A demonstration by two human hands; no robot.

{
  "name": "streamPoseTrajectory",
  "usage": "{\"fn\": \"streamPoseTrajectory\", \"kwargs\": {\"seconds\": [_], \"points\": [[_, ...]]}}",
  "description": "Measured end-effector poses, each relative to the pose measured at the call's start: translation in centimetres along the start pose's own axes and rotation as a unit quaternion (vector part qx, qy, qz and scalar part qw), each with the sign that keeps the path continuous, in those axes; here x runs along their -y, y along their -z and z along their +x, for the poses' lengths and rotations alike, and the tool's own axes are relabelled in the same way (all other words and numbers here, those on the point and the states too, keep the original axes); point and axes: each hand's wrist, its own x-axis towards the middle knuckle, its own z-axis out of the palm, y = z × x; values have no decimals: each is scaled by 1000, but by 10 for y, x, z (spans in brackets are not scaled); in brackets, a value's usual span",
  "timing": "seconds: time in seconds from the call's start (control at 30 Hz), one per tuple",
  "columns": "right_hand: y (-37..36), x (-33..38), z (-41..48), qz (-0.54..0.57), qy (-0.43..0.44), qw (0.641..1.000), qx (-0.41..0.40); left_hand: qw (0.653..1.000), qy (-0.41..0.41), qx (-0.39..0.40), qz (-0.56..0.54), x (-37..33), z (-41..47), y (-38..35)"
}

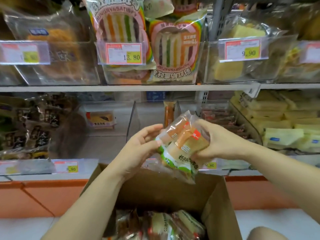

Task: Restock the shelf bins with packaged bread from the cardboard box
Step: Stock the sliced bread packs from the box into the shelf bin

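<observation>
Packaged bread [181, 144]: held in the air just off the middle of the view toward 5 o'clock, above the open box and in front of the lower shelf.
Its look: clear crinkled wrapper, tilted; pale loaf with an orange-brown crust, a small red square label, and a green-and-white printed band with dark characters at the low end.
Right hand [214, 142]: at the bread's 3 o'clock, fingers curled round the wrapper, gripping it.
Left hand [138, 148]: at its 9 o'clock, thumb and fingertips pinching the wrapper's edge.
Cardboard box [155, 191]: at 6 o'clock, flaps up, more wrapped loaves [164, 226] inside.
Clear bin [133, 118]: behind the hands on the lower shelf.
Rainbow sandwich packs [173, 49]: at 12 o'clock, beside a 13.80 price tag [123, 53].
Yellow packs [277, 122]: stacked at 3 o'clock.
</observation>
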Motion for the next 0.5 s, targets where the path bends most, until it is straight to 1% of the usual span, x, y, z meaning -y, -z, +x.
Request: {"fn": "streamPoseTrajectory", "kwargs": {"seconds": [0.03, 0.1, 0.17, 0.23, 0.33, 0.4, 0.43, 0.47, 0.5], "points": [[1, 0, 2, -23, 5, 998, -52, 999, -15, -10, 31, -3, 5, 4], [6, -2, 4, -97, 10, 983, -158, 990, -43, -16, 136, -10, 18, 5], [10, -8, 7, -164, 12, 960, -228, 960, -72, -6, 270, -13, 33, -4], [11, -16, 12, -200, 19, 942, -269, 920, -116, -8, 375, -12, 54, -20], [15, -29, 21, -231, 81, 909, -337, 871, -178, -46, 456, -6, 84, -38], [21, -42, 26, -266, 124, 882, -369, 831, -207, -92, 508, 0, 96, -47], [25, -50, 28, -277, 133, 875, -375, 813, -216, -115, 528, 4, 100, -52], [29, -59, 31, -279, 131, 876, -372, 803, -218, -131, 539, 8, 104, -57], [33, -66, 34, -273, 117, 884, -360, 798, -215, -139, 546, 13, 109, -61]]}}
